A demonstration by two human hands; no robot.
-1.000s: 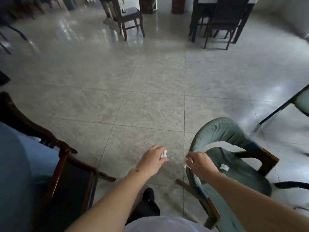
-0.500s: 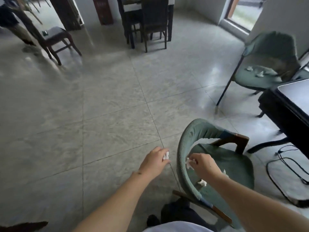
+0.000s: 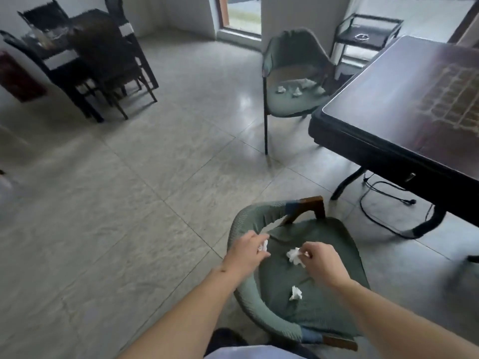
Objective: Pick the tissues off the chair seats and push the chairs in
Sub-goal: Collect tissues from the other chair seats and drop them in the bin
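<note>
A green armchair [image 3: 326,301] stands right below me, its seat turned toward the dark table [image 3: 404,99]. My left hand [image 3: 246,255] hovers over the chair's curved back, fingers closed on a small white tissue [image 3: 264,246]. My right hand [image 3: 321,263] is over the seat and pinches a crumpled tissue [image 3: 294,256]. One more loose tissue [image 3: 295,293] lies on the seat near its front. A second green chair [image 3: 290,107] stands farther off by the table's corner, with several tissues [image 3: 296,92] on its seat.
Black cables [image 3: 375,203] loop on the floor by the table's curved leg [image 3: 427,224]. A dark dining table with dark chairs [image 3: 103,63] stands at the far left. A black side stand [image 3: 368,35] sits behind the far chair. Open tiled floor [image 3: 116,203] spreads to the left.
My view has swung right, bringing the dark table and far chair into sight. Both hands have moved from beside the near chair to over its seat, each still holding tissue.
</note>
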